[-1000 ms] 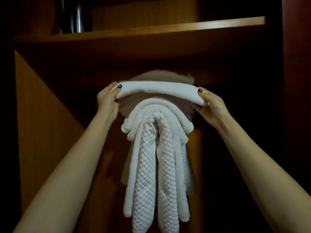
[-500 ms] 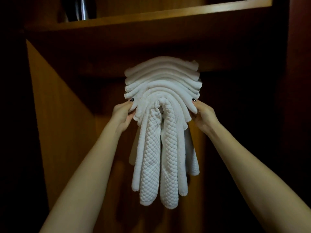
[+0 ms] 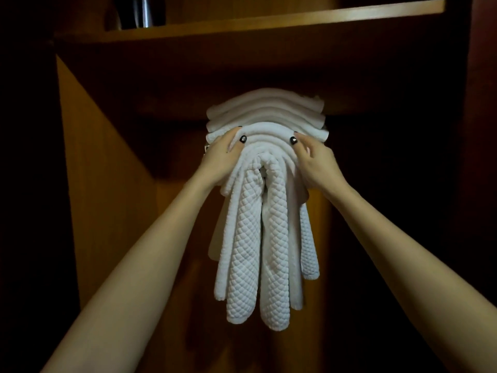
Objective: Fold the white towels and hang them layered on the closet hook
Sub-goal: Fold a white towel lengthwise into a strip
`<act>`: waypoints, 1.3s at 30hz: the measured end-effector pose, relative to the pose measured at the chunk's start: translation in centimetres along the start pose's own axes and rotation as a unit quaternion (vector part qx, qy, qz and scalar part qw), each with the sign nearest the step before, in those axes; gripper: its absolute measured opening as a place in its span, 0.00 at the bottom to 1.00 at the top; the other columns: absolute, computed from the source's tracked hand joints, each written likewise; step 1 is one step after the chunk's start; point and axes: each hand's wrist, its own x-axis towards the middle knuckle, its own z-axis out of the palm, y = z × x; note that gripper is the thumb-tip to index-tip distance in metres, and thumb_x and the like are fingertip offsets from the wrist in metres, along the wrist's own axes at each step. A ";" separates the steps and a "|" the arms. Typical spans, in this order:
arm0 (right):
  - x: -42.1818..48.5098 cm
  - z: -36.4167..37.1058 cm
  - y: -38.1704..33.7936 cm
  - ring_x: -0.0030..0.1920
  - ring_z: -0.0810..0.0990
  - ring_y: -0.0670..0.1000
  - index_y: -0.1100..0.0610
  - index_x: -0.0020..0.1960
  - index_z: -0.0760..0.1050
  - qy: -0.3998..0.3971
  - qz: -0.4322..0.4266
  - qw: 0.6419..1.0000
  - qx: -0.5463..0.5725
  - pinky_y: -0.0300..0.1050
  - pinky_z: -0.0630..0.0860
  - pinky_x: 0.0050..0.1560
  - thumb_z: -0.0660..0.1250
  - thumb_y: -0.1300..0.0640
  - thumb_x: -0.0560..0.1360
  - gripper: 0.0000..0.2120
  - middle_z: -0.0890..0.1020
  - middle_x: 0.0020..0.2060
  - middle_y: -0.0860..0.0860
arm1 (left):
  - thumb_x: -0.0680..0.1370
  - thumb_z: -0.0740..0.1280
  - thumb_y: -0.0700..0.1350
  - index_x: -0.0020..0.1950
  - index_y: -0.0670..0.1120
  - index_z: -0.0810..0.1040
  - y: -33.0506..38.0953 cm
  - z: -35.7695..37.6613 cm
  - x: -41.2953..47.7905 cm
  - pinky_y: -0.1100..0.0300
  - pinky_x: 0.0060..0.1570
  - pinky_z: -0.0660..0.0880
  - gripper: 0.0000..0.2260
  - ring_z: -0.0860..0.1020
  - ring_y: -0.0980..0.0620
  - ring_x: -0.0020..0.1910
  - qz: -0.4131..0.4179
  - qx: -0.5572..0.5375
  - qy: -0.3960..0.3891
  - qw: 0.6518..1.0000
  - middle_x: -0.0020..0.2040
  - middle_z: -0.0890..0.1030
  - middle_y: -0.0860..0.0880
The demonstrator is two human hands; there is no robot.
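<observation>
Fingers (image 3: 236, 142) of the left hand (image 3: 219, 157) and the right hand (image 3: 318, 164) are being curled round the two sides of the white towels (image 3: 265, 122), with the thumbs being laid on the front layers, so the bundle is being pinched from both flanks. These towels are being carried as stacked arches high in the closet, just under the shelf (image 3: 269, 20), with their quilted ends being left to dangle between the forearms.

For the settling to be done well, both sides are probably best being pressed evenly and downward, so that no arch is being dragged off to one side.

The closet hook is being hidden entirely by cloth, so the seating cannot be checked. Fingertips behind the towels are being concealed too, and a dark object (image 3: 139, 12) on the shelf is being cut off by the top edge.
</observation>
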 end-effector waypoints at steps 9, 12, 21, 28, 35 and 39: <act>0.9 1.0 1.8 0.77 0.58 0.47 0.52 0.80 0.51 -0.162 0.004 0.987 -0.004 0.54 0.60 0.76 0.65 0.35 0.74 0.43 0.58 0.78 0.47 | 0.85 0.52 0.50 0.76 0.49 0.66 -0.9 0.9 0.9 0.50 0.75 0.60 0.19 0.63 0.54 0.75 0.013 -0.096 -0.052 0.994 0.74 0.67 0.49; 1.1 0.7 1.8 0.76 0.59 0.46 0.49 0.80 0.51 -0.168 -0.020 0.985 -0.031 0.49 0.61 0.74 0.65 0.33 0.73 0.43 0.59 0.78 0.45 | 0.85 0.52 0.51 0.72 0.49 0.69 -1.0 0.9 1.1 0.62 0.71 0.63 0.17 0.67 0.64 0.69 0.041 -0.074 -0.058 0.995 0.69 0.72 0.55; 2.5 -0.1 1.1 0.71 0.64 0.39 0.46 0.78 0.54 -0.219 -0.037 0.973 -0.061 0.38 0.64 0.66 0.72 0.36 0.70 0.44 0.64 0.75 0.42 | 0.77 0.50 0.65 0.75 0.51 0.67 -1.4 -0.3 2.3 0.50 0.74 0.60 0.31 0.65 0.55 0.73 0.047 -0.032 -0.118 0.991 0.73 0.70 0.53; 4.1 -0.7 0.8 0.64 0.73 0.40 0.41 0.73 0.59 -0.268 0.014 0.962 -0.044 0.41 0.73 0.61 0.74 0.36 0.68 0.40 0.73 0.66 0.38 | 0.76 0.50 0.67 0.68 0.69 0.62 -2.0 -0.3 2.8 0.71 0.58 0.61 0.21 0.65 0.61 0.68 0.043 0.014 -0.137 0.990 0.66 0.67 0.66; 2.9 0.5 1.9 0.59 0.75 0.33 0.38 0.69 0.62 -0.219 0.044 0.975 -0.018 0.34 0.74 0.54 0.72 0.30 0.64 0.38 0.75 0.61 0.33 | 0.72 0.49 0.71 0.74 0.60 0.62 -1.5 -0.1 3.7 0.62 0.63 0.60 0.32 0.64 0.61 0.67 0.011 0.026 -0.158 0.987 0.70 0.66 0.61; 2.1 0.6 1.5 0.70 0.70 0.47 0.46 0.77 0.57 -0.222 0.052 0.974 0.004 0.53 0.71 0.68 0.72 0.31 0.67 0.46 0.70 0.72 0.44 | 0.76 0.50 0.67 0.78 0.54 0.56 -0.3 0.0 1.7 0.66 0.65 0.54 0.33 0.57 0.62 0.71 -0.001 -0.021 -0.168 0.986 0.72 0.60 0.60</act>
